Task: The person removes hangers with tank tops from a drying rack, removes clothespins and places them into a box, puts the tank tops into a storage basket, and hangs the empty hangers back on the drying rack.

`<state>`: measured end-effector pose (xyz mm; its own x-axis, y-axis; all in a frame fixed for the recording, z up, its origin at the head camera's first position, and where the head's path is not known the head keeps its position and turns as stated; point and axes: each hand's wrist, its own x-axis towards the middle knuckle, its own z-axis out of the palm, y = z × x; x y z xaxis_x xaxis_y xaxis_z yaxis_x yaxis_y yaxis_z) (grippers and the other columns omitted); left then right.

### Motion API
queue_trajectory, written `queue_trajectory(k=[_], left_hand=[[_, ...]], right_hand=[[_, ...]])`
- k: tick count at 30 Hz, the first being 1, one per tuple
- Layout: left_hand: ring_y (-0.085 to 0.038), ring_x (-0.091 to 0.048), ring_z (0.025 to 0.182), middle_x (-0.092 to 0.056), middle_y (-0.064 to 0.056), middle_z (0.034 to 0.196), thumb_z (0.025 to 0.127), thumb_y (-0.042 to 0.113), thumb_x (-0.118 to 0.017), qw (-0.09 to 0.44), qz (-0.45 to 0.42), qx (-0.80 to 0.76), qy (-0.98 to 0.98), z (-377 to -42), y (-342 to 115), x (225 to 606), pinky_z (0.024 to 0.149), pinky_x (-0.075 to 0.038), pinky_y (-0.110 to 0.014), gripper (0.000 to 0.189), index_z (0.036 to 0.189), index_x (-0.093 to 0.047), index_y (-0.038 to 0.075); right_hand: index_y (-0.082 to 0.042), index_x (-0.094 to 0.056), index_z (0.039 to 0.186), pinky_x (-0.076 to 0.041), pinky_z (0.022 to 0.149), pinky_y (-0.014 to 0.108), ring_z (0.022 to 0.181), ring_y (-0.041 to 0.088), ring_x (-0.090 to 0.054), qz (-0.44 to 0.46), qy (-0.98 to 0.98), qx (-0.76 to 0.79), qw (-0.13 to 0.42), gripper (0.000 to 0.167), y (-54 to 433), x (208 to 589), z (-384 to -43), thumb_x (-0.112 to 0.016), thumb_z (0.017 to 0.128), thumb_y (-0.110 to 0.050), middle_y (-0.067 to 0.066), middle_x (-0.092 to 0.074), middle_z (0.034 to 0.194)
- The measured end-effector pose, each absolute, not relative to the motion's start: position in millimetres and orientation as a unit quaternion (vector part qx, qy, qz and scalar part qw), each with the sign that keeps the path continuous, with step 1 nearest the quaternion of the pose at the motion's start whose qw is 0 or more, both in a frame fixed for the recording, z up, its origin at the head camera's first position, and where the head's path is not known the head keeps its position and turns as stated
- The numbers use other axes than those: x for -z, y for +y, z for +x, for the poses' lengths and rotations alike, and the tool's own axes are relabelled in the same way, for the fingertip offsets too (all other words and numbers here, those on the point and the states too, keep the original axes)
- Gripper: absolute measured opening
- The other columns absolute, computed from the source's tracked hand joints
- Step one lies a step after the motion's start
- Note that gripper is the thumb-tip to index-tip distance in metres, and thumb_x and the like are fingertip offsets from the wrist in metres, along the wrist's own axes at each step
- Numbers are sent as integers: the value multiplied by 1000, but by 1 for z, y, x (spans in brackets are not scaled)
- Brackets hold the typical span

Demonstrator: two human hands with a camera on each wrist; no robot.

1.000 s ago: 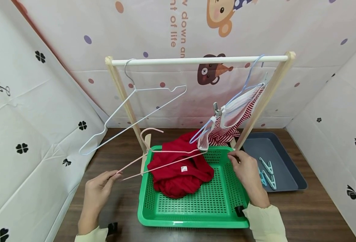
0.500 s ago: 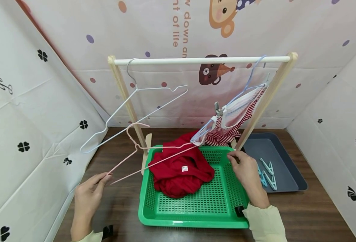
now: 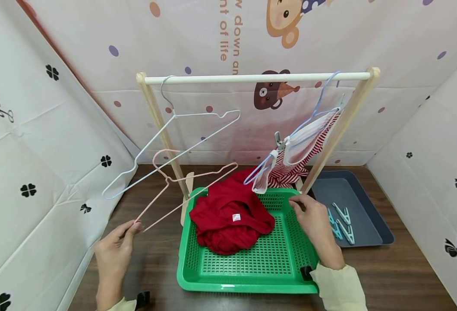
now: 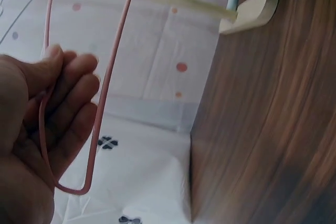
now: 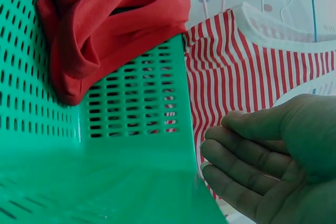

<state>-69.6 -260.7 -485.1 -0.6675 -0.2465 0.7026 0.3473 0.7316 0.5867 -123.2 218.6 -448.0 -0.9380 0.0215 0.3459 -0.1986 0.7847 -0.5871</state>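
back sheet [image 3: 205,39]: sideways "w down an", "nt of life"; left sheet [image 3: 57,142]: curly "Beach"; shirt tag [image 3: 236,217]: too tiny lol

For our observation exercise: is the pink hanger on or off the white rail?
Off: the left hand pinches the pink hanger, whose hook shows apart from the white rail.

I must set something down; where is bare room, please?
Free: near floor of the green perforated plastic basket, before the red cloth garment; the far part of the grey rectangular tray, beyond the turquoise plastic clips. Crowded: below the white rail's right end, around the red-striped cloth garment.
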Motion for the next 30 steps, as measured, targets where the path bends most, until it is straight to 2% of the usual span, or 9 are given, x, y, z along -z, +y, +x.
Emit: queue_trajectory(k=[8,17,24,30], left_hand=[[11,-66,72,-78,-11,77,81,-10,-88,410,-1,369,-834,-75,-238,485,66,-46,-3,14,93,-83,-3],[4,-69,70,-78,-14,78,82,-10,-87,406,-8,375,-833,-78,-223,485,66,-48,-3,12,92,-82,-6],[-3,-71,68,-78,-15,79,83,-10,-86,411,0,375,-831,-78,-212,487,66,-47,-3,11,93,-81,-7],[0,-70,71,-78,-15,81,84,-9,-86,408,2,385,-828,-77,-206,485,68,-47,-2,11,95,-81,-7]], right_hand=[[-4,-81,105,-44,54,32,62,15,-56,100,-920,-336,174,11,208,439,-118,-78,96,-1,10,-77,96],[-8,-81,108,-52,63,33,79,17,-67,163,-906,-367,133,15,179,426,-118,-80,95,-1,5,-77,105],[-7,-80,110,-59,75,37,92,20,-71,225,-897,-368,96,16,148,417,-120,-81,95,-4,3,-76,108],[-2,-75,118,-58,93,47,108,30,-70,228,-918,-321,56,23,123,410,-132,-80,97,-11,10,-74,115]])
